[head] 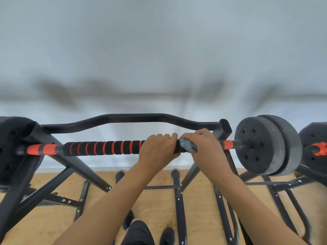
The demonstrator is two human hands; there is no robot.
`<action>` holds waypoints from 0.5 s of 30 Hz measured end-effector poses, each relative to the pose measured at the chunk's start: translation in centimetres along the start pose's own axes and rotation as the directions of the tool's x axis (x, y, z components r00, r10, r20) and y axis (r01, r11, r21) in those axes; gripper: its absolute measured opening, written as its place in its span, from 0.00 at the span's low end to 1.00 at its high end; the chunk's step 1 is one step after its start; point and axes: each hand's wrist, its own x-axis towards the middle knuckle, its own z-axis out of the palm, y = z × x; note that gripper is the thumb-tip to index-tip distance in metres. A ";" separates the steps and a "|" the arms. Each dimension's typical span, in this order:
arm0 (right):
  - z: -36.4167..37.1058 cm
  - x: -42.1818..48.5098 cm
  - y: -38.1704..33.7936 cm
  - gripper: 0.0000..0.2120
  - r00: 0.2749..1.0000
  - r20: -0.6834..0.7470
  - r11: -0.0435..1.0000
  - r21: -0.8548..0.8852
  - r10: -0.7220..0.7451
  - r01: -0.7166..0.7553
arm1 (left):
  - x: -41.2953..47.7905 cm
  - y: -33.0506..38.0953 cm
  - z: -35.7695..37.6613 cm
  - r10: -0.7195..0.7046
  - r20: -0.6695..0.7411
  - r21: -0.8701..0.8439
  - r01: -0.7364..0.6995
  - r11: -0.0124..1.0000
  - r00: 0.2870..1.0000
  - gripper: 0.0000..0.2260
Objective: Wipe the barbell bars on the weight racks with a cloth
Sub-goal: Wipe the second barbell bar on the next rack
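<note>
A barbell bar [102, 148] with a black foam grip striped in orange lies across a black rack [224, 128]. My left hand [157, 149] grips the foam near its right end. Right beside it, my right hand [203, 147] holds a crumpled blue-grey cloth [188, 146] wrapped against the bar, just past the foam. Dark grey weight plates [265, 144] sit on the bar's right end, and another plate [10, 147] on the left end is cut off by the frame edge.
A curved black rail [134, 117] of the rack runs behind the bar. Rack legs and crossbars [178, 200] stand on the wooden floor [53, 221] below. A second barbell with an orange collar [318, 149] is at the far right. A pale wall fills the background.
</note>
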 end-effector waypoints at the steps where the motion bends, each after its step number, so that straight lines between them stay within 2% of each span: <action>1: 0.4 -0.8 0.0 0.23 1.000 -0.030 0.996 0.087 0.003 -0.001 | 0.4 -0.1 -0.2 -0.008 0.040 -0.004 0.008 1.000 0.999 0.22; 3: 0.7 -2.4 0.3 0.27 0.996 -0.091 0.982 0.188 0.002 0.015 | 1.0 -0.2 -0.7 -0.029 0.226 -0.049 0.041 0.998 0.974 0.17; 5: 0.7 -3.5 0.5 0.29 0.988 -0.148 0.982 0.177 -0.036 0.062 | 2.1 -0.6 -1.4 -0.041 0.426 -0.151 0.115 0.982 0.904 0.17; 7: 0.6 -4.2 0.7 0.30 0.985 -0.156 0.984 0.152 -0.070 0.094 | 3.7 -1.5 -1.9 -0.003 0.608 -0.270 0.211 0.939 0.794 0.16; 9: 0.3 -4.7 0.9 0.29 0.990 -0.122 0.984 0.152 -0.074 0.092 | 4.9 -2.6 -2.0 0.108 0.769 -0.415 0.363 0.835 0.631 0.13; 10: 0.1 -5.0 0.9 0.28 0.993 -0.096 0.986 0.147 -0.069 0.082 | 5.3 -3.1 -2.1 0.154 0.811 -0.443 0.421 0.792 0.564 0.12; 11: -0.2 -5.1 0.9 0.28 0.995 -0.069 0.987 0.140 -0.066 0.075 | 5.6 -3.4 -2.1 0.177 0.829 -0.452 0.449 0.771 0.530 0.12; 13: -1.1 -5.0 1.0 0.27 0.998 -0.034 0.989 0.134 -0.060 0.064 | 5.8 -3.6 -2.0 0.189 0.829 -0.461 0.453 0.763 0.526 0.11; 15: -2.3 -4.6 0.9 0.27 0.998 -0.057 0.982 0.179 -0.040 0.050 | 5.7 -3.5 -2.0 0.186 0.817 -0.472 0.448 0.759 0.546 0.11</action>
